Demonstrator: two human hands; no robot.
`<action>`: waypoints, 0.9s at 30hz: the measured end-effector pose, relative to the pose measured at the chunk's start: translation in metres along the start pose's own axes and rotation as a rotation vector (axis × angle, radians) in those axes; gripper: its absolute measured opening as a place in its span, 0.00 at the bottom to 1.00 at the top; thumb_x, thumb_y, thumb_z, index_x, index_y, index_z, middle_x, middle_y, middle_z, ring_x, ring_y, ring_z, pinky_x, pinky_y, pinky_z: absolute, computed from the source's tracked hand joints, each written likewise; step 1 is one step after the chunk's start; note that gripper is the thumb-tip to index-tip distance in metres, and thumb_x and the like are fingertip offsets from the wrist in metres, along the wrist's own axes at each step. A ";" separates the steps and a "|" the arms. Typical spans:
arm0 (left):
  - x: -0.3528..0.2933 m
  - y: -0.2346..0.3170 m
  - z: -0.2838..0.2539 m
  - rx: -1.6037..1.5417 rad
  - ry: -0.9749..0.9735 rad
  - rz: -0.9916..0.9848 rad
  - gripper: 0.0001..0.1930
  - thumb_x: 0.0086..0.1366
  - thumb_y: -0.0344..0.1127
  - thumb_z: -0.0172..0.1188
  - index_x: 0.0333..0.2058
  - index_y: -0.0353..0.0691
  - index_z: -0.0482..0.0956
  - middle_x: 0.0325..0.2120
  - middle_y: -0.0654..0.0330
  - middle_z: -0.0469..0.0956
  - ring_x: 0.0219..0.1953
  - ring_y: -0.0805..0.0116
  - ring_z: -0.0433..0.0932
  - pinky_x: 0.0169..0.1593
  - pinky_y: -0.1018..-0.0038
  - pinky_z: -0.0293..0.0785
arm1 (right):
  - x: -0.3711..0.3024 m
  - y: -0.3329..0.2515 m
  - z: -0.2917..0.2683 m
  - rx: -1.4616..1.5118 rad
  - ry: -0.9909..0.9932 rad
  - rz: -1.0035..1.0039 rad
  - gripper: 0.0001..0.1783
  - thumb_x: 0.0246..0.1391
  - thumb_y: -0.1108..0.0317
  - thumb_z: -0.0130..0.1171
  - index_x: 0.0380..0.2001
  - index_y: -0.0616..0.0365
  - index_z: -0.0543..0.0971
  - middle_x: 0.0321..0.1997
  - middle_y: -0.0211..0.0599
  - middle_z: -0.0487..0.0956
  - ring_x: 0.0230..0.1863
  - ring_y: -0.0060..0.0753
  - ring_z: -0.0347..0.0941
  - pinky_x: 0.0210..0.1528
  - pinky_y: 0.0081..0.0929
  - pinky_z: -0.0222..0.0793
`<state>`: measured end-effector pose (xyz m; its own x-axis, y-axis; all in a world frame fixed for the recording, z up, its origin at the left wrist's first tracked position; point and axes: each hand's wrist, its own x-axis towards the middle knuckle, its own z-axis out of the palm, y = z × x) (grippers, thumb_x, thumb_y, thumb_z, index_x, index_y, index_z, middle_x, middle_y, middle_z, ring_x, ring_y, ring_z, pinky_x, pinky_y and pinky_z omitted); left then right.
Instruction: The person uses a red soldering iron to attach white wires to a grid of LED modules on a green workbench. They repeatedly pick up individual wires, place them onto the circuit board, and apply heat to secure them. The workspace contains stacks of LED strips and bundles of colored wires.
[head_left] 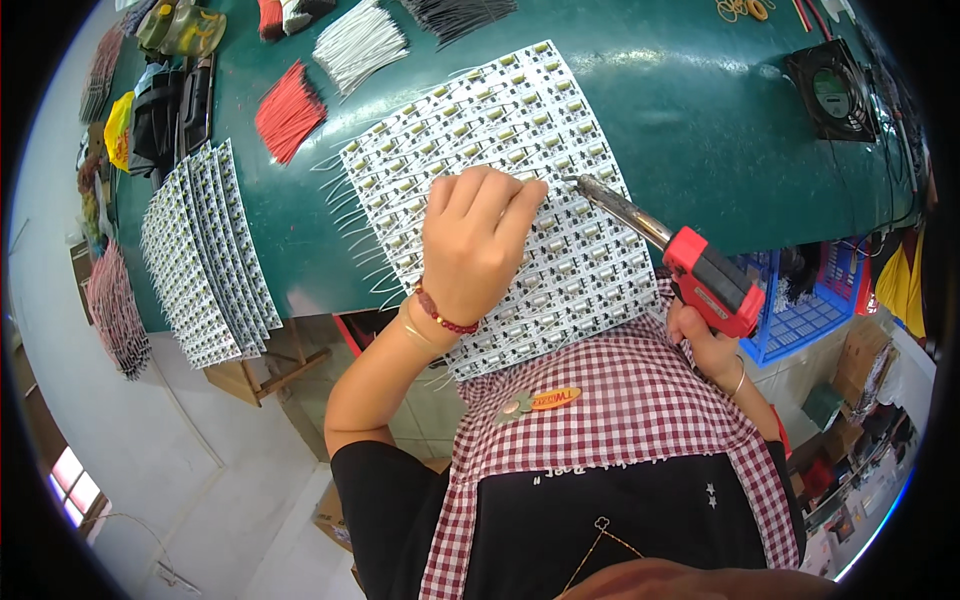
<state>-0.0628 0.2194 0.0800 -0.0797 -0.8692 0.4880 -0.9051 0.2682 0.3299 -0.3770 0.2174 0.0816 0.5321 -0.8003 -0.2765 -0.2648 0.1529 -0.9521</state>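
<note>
A large white circuit board panel (590,255), covered in rows of small components, lies on the green table and reaches over its near edge to my apron. White wires stick out along its left side. My left hand (475,235) rests over the middle of the panel, its fingers pinched together near the board; whatever they hold is hidden. My right hand (708,345) is closed around a red and black soldering gun (712,280). The gun's metal tip points left and meets the panel just right of my left fingertips.
Bundles of red wires (290,112), white wires (360,45) and black wires (455,15) lie at the back. More circuit panels (205,255) are stacked at the left edge. A black fan (832,90) stands far right, above a blue plastic crate (800,315).
</note>
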 end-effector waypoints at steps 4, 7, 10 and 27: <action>-0.011 -0.002 0.014 -0.108 -0.082 -0.048 0.13 0.47 0.20 0.63 0.34 0.40 0.81 0.25 0.63 0.71 0.30 0.63 0.71 0.34 0.69 0.65 | -0.003 0.002 0.004 -0.020 0.043 0.025 0.18 0.66 0.58 0.53 0.30 0.63 0.74 0.22 0.33 0.73 0.22 0.22 0.67 0.26 0.22 0.64; -0.011 -0.002 0.016 -0.121 -0.079 -0.054 0.12 0.47 0.20 0.64 0.33 0.39 0.81 0.25 0.62 0.70 0.30 0.63 0.71 0.34 0.68 0.66 | -0.003 -0.002 0.004 -0.035 0.026 0.076 0.19 0.66 0.58 0.53 0.26 0.62 0.74 0.22 0.33 0.73 0.23 0.22 0.67 0.27 0.22 0.64; -0.011 -0.002 0.017 -0.138 -0.082 -0.064 0.12 0.47 0.20 0.64 0.33 0.38 0.81 0.24 0.61 0.70 0.30 0.62 0.70 0.34 0.68 0.67 | -0.005 -0.002 0.003 -0.039 0.013 0.112 0.20 0.66 0.58 0.53 0.24 0.61 0.73 0.22 0.32 0.73 0.24 0.22 0.67 0.28 0.22 0.64; -0.008 -0.004 0.013 -0.058 -0.172 -0.021 0.11 0.50 0.22 0.58 0.34 0.38 0.80 0.27 0.61 0.70 0.31 0.63 0.70 0.37 0.68 0.66 | 0.000 -0.011 0.009 -0.046 0.009 0.010 0.15 0.66 0.67 0.50 0.24 0.62 0.74 0.21 0.32 0.73 0.22 0.22 0.67 0.26 0.22 0.63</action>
<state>-0.0645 0.2195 0.0642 -0.1358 -0.9317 0.3368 -0.8821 0.2685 0.3870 -0.3669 0.2203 0.0906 0.5222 -0.8041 -0.2843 -0.3064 0.1342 -0.9424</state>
